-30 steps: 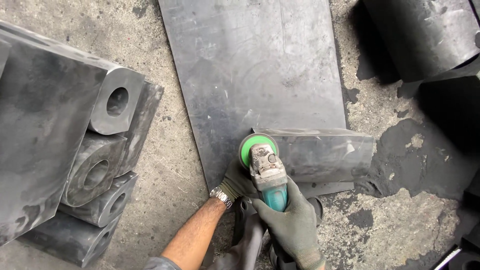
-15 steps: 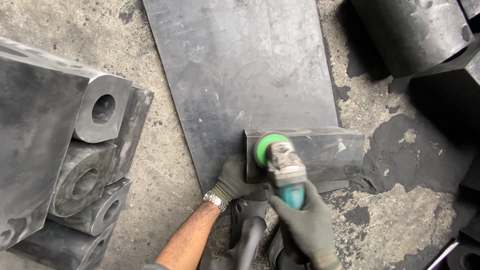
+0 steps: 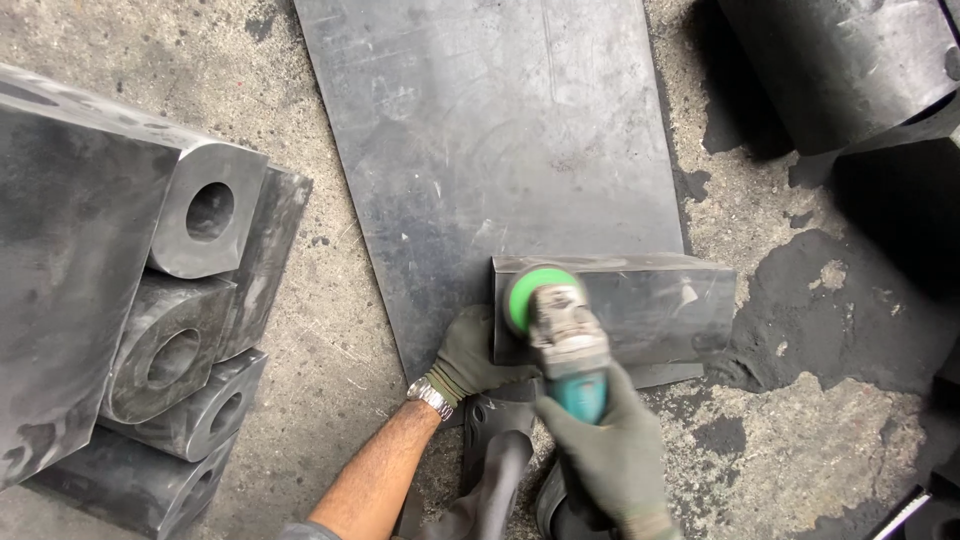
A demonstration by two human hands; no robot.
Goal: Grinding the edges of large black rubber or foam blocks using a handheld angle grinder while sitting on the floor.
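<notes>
A dark rubber block [image 3: 640,305] lies on the near end of a large black rubber sheet [image 3: 490,150] spread on the concrete floor. My right hand [image 3: 610,450], in a grey-green glove, grips a teal angle grinder [image 3: 565,345]. Its green disc [image 3: 530,295] is pressed on the block's left end. My left hand [image 3: 470,355], also gloved and with a wristwatch above it, holds the block's near left corner steady. My dark boots [image 3: 500,470] show just below the hands.
A stack of black rubber blocks with round holes [image 3: 190,330] stands at the left. Large black rubber pieces [image 3: 850,70] fill the upper right. Dark stains mark the cracked concrete [image 3: 810,330] to the right of the block.
The view has shifted a little, so the block and hands sit further right in the frame. The grinder stays on the block's left end in both hands' hold.
</notes>
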